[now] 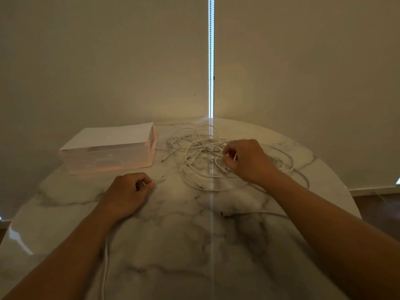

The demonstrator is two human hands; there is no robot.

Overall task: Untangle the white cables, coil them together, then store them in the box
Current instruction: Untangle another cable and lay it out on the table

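Observation:
A tangle of white cables (201, 152) lies on the marble table (184, 245), right of a translucent box (108, 152) with its lid on. My right hand (246, 159) rests on the tangle's right side and pinches a strand between thumb and fingers. My left hand (129, 191) sits in front of the box, fingers curled round one cable end (159, 180) whose plug sticks out to the right. That cable appears to run back under my left forearm toward the near table edge (106, 256).
A separate cable end with a dark plug (224, 213) lies on the table beneath my right forearm. Closed roller blinds (108, 61) hang right behind the round table, with a bright gap (211, 61) between them. Floor shows at the far right.

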